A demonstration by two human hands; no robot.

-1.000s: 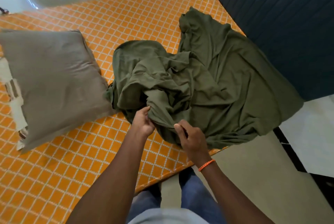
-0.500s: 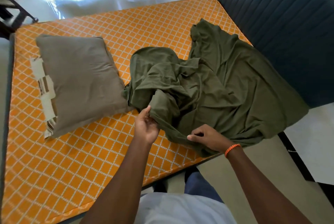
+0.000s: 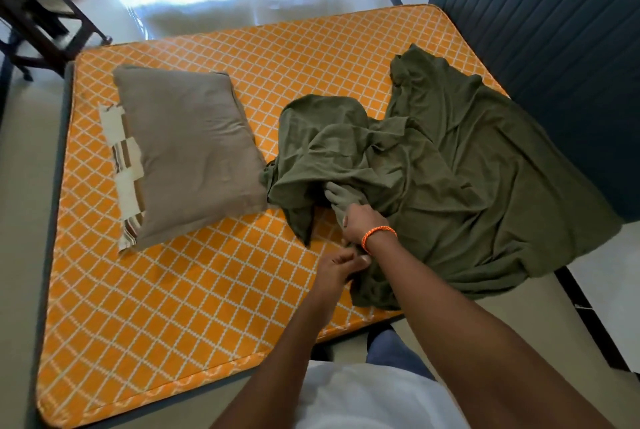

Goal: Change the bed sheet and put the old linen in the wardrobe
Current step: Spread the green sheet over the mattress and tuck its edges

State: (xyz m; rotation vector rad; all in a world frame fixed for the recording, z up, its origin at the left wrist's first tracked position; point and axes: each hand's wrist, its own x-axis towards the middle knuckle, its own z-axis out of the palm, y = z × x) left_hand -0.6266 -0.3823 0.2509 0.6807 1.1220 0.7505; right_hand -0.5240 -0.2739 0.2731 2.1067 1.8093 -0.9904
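Olive-green sheet, one, is lying crumpled, stretching near-left to far-right across mattress; left hand and right hand fingers are gripping its near edge; one pillow.

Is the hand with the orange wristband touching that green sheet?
Touching. The head view shows the right hand with its fingers curled round a fold of the green sheet.

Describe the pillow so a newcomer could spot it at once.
Start at the orange lattice-patterned mattress. On its left half lies the pillow, plump and grey-brown, beside the crumpled olive sheet. Striped fabric with pale patches shows along its left edge.
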